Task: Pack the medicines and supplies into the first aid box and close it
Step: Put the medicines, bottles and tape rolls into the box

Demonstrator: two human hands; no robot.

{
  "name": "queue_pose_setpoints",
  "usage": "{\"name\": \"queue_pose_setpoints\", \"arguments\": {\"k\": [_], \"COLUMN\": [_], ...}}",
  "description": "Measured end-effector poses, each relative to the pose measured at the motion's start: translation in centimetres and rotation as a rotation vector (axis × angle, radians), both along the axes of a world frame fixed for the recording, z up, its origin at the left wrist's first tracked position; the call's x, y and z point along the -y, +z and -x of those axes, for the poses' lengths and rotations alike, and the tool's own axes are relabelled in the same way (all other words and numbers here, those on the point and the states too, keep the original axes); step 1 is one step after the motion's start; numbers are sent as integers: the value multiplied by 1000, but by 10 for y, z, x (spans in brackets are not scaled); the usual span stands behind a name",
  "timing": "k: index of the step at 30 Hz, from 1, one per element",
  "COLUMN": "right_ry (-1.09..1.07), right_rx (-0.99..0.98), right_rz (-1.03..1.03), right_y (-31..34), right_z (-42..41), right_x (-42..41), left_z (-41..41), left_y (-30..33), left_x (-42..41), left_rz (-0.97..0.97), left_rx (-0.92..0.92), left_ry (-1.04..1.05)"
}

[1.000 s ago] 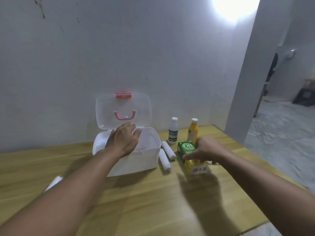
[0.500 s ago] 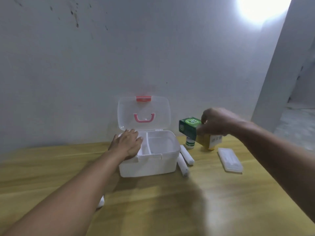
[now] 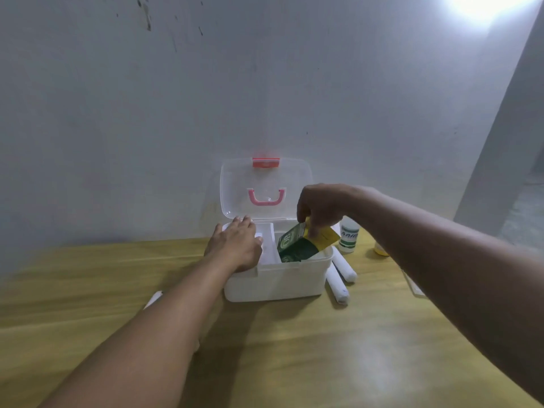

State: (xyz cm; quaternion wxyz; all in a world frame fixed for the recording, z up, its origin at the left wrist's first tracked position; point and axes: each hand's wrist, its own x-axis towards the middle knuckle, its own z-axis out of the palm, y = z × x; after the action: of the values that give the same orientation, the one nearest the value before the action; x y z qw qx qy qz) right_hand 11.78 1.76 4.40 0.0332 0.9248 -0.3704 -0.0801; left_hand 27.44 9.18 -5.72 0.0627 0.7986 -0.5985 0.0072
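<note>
The white first aid box [image 3: 276,282] stands on the wooden table with its clear lid [image 3: 265,184] raised, pink handle and latch showing. My left hand [image 3: 235,245] lies flat on the box's left rim, holding nothing. My right hand [image 3: 322,207] pinches a green carton [image 3: 294,245] and a yellow carton [image 3: 323,238] together, tilted, with their lower ends inside the box's right compartment. Two white bandage rolls [image 3: 340,276] lie just right of the box.
A white bottle with a green label [image 3: 348,235] stands behind the rolls, a yellow bottle [image 3: 381,250] mostly hidden by my right arm. A flat clear packet [image 3: 413,285] peeks out beside that arm. Another white roll [image 3: 153,298] lies left of my left forearm. Wall close behind.
My right hand has carried the green and yellow cartons from the table up and left, and now lowers them into the box's right compartment. My left hand stays on the box rim.
</note>
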Motion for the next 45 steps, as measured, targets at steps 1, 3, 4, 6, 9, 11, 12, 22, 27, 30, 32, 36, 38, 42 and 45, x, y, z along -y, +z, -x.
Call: {"name": "queue_pose_setpoints", "arguments": {"k": [1, 3, 4, 6, 9, 11, 12, 22, 27, 30, 32, 36, 38, 42, 45], "right_ry": [5, 20, 29, 43, 51, 41, 29, -94, -113, -189, -294, -565, -656, -784, -852], "right_rx": [16, 65, 95, 142, 192, 227, 250, 274, 528, 837, 831, 540, 377, 167, 220], "right_rz": [-18, -40, -48, -70, -96, -82, -74, -118, -150, -172, -146, -144, -101, -84, -169], "right_y": [-5, -16, -22, -32, -46, -54, -57, -75, -66, -52, -44, -44, -52, -71, -86], "right_z": [-3, -7, -9, -13, -14, -13, -12, -13, -2, 27, 54, 116, 137, 158, 165], "right_x": [1, 4, 5, 6, 9, 12, 14, 16, 15, 22, 30, 44, 45, 38, 37], "left_z": [0, -1, -1, -1, -1, -1, -2, -1, -1, -6, -7, -6, -5, -2, -2], "left_y": [0, -1, -1, -1, -1, -1, -1, -1, -2, -5, -5, -5, -5, -2, -3], "left_x": [0, 1, 1, 1, 1, 2, 2, 1, 2, 6, 8, 6, 6, 6, 5], "left_rz": [-1, -5, -5, 3, 11, 11, 10, 10, 19, 30, 31, 23, 24, 14, 7], "left_rx": [6, 17, 18, 15, 10, 2, -1, -7, -17, 14, 37, 46, 56, 62, 59], "left_ry": [-2, -3, -1, 2, -1, 1, 1, -3, -5, -3, -3, -9, -10, -7, -8]}}
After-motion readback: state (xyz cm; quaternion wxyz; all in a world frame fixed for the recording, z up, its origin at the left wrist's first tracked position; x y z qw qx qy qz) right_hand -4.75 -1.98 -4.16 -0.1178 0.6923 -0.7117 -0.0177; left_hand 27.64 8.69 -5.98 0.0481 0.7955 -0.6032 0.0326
